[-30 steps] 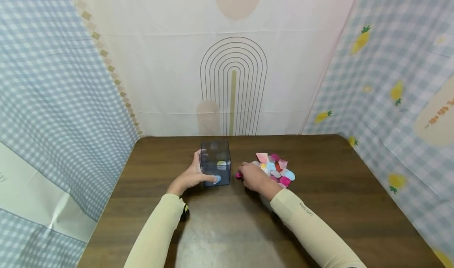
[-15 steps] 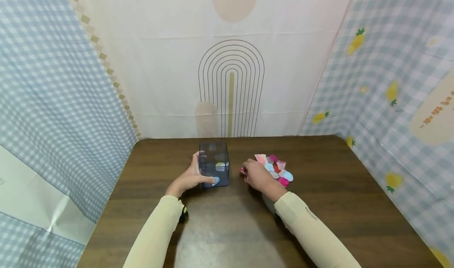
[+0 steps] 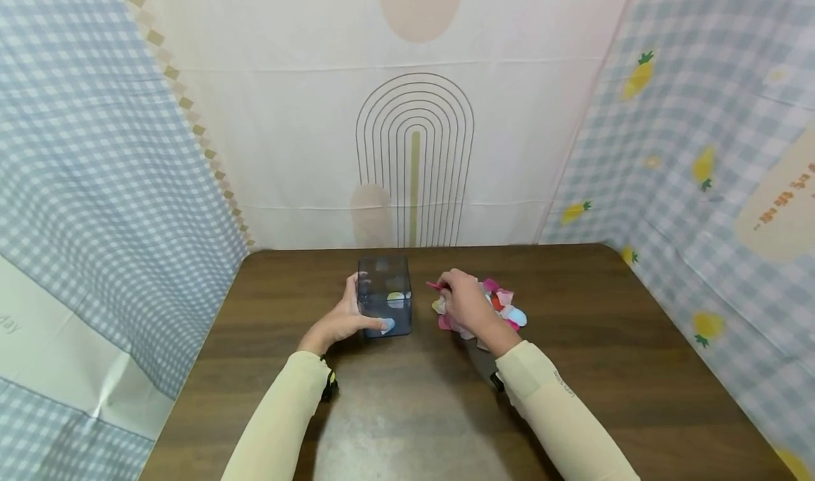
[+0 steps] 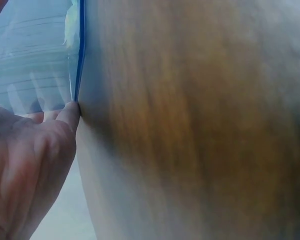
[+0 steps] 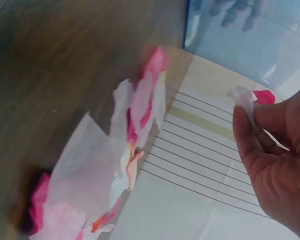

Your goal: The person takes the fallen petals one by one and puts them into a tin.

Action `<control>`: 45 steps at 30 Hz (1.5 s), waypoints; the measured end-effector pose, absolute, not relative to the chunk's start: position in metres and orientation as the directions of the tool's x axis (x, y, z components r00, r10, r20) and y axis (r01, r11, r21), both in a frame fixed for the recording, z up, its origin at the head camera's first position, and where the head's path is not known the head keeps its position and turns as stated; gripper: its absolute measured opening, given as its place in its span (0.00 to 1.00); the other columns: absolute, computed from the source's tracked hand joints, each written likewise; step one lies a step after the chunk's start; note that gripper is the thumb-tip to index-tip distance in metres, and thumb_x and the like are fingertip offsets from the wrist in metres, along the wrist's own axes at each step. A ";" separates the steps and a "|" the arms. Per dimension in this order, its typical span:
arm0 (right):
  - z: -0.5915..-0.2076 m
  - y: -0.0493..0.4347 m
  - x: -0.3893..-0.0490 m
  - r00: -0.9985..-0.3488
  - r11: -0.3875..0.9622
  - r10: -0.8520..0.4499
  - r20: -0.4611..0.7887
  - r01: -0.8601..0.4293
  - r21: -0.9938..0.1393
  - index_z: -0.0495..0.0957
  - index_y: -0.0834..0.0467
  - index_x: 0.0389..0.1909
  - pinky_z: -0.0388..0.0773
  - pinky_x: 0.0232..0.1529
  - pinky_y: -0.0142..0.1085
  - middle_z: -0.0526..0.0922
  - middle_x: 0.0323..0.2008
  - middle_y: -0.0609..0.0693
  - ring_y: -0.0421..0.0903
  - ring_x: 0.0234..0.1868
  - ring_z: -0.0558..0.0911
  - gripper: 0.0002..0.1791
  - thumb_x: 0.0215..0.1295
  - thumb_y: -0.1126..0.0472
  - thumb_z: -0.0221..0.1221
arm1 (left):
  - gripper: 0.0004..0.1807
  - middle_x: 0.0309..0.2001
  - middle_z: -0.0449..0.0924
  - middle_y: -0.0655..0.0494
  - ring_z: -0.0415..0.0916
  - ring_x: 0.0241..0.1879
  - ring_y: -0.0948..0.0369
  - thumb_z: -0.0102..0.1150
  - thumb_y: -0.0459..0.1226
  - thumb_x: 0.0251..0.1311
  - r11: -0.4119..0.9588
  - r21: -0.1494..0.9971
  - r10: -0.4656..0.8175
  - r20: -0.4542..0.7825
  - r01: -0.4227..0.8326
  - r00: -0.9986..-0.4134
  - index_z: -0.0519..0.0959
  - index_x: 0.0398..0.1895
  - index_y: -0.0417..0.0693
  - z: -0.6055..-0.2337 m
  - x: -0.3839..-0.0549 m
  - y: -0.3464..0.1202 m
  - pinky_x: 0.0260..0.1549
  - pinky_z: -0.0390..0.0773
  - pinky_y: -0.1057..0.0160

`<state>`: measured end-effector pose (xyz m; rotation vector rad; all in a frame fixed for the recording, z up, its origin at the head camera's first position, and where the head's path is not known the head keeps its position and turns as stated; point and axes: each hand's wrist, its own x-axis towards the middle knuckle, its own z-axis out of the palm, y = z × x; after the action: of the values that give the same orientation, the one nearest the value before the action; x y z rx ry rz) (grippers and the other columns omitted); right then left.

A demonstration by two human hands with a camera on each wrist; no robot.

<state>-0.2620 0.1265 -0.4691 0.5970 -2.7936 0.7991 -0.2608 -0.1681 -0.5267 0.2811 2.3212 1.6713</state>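
A see-through bluish-grey box [image 3: 385,290] stands on the table, with a pale yellow and white scrap [image 3: 396,296] and a light blue piece [image 3: 388,323] showing through its walls. My left hand [image 3: 344,320] grips it from the left side, thumb at the front, other fingers behind. To the right of the box, my right hand [image 3: 470,304] is raised over a pile of colourful paper scraps [image 3: 503,297]. In the right wrist view, its thumb and fingertips pinch a whitish paper scrap [image 5: 244,100] together with a bright pink paper scrap [image 5: 263,96].
Pink, white, light blue and red scraps spread over the wooden table [image 3: 407,410], partly hidden under the right hand. A white printed cloth [image 3: 305,148] hangs behind the table's far edge, and blue checked cloth [image 3: 688,148] lines the sides.
My right hand has lifted from the near left of the pile and moved slightly back, carrying paper scraps. The pile's left part shows more now. My left hand and the box stay put.
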 end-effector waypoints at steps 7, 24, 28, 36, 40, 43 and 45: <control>-0.454 0.123 -0.259 -0.885 0.729 -0.298 0.357 -0.453 -0.514 0.87 0.60 0.44 0.87 0.49 0.48 0.87 0.41 0.53 0.50 0.41 0.86 0.06 0.75 0.67 0.62 | 0.71 0.87 0.39 0.43 0.46 0.85 0.40 0.84 0.43 0.49 0.340 0.941 0.299 -0.105 0.003 -0.948 0.36 0.85 0.59 -0.526 -0.258 -0.165 0.82 0.52 0.34; -0.435 0.091 -0.255 -0.787 0.590 -0.321 0.527 -0.601 -0.539 0.87 0.62 0.43 0.82 0.38 0.39 0.87 0.38 0.53 0.45 0.34 0.81 0.04 0.73 0.69 0.65 | 0.71 0.85 0.45 0.44 0.53 0.83 0.41 0.84 0.41 0.50 0.335 0.942 0.290 -0.094 0.009 -0.952 0.37 0.85 0.57 -0.526 -0.259 -0.170 0.81 0.53 0.34; -0.436 0.073 -0.260 -0.768 0.581 -0.353 0.534 -0.628 -0.519 0.87 0.61 0.41 0.82 0.39 0.38 0.86 0.37 0.53 0.45 0.35 0.81 0.04 0.73 0.69 0.64 | 0.70 0.83 0.48 0.43 0.59 0.79 0.41 0.84 0.38 0.49 0.292 0.956 0.297 -0.082 0.009 -0.951 0.37 0.84 0.57 -0.526 -0.259 -0.172 0.82 0.53 0.36; -0.444 0.048 -0.274 -0.779 0.616 -0.404 0.480 -0.620 -0.487 0.87 0.62 0.43 0.86 0.47 0.46 0.87 0.40 0.55 0.50 0.40 0.85 0.05 0.75 0.67 0.62 | 0.69 0.81 0.53 0.43 0.65 0.75 0.44 0.84 0.36 0.48 0.260 0.965 0.299 -0.065 0.015 -0.952 0.39 0.83 0.56 -0.522 -0.258 -0.169 0.82 0.54 0.40; -0.445 0.044 -0.277 -0.791 0.637 -0.437 0.428 -0.608 -0.474 0.87 0.62 0.44 0.86 0.50 0.47 0.86 0.42 0.54 0.50 0.42 0.85 0.05 0.75 0.67 0.62 | 0.69 0.80 0.54 0.41 0.65 0.75 0.44 0.84 0.35 0.48 0.250 0.968 0.310 -0.067 0.013 -0.949 0.39 0.83 0.52 -0.521 -0.258 -0.166 0.82 0.53 0.40; -0.445 0.043 -0.277 -0.785 0.651 -0.471 0.403 -0.617 -0.442 0.86 0.61 0.45 0.86 0.50 0.46 0.86 0.42 0.53 0.49 0.41 0.85 0.05 0.75 0.67 0.62 | 0.69 0.80 0.55 0.40 0.64 0.76 0.43 0.84 0.35 0.48 0.249 0.968 0.315 -0.067 0.014 -0.947 0.39 0.83 0.50 -0.522 -0.258 -0.166 0.81 0.53 0.41; -0.446 0.041 -0.276 -0.773 0.655 -0.481 0.414 -0.631 -0.417 0.86 0.61 0.44 0.86 0.50 0.46 0.86 0.42 0.53 0.49 0.41 0.85 0.05 0.75 0.68 0.62 | 0.70 0.80 0.55 0.40 0.64 0.76 0.43 0.84 0.35 0.48 0.252 0.968 0.314 -0.063 0.019 -0.947 0.39 0.83 0.50 -0.522 -0.259 -0.166 0.81 0.54 0.41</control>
<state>-0.2764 0.0414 -0.4456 0.8954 -2.6069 0.8053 -0.2588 -0.1659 -0.5222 0.3100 2.2810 1.7575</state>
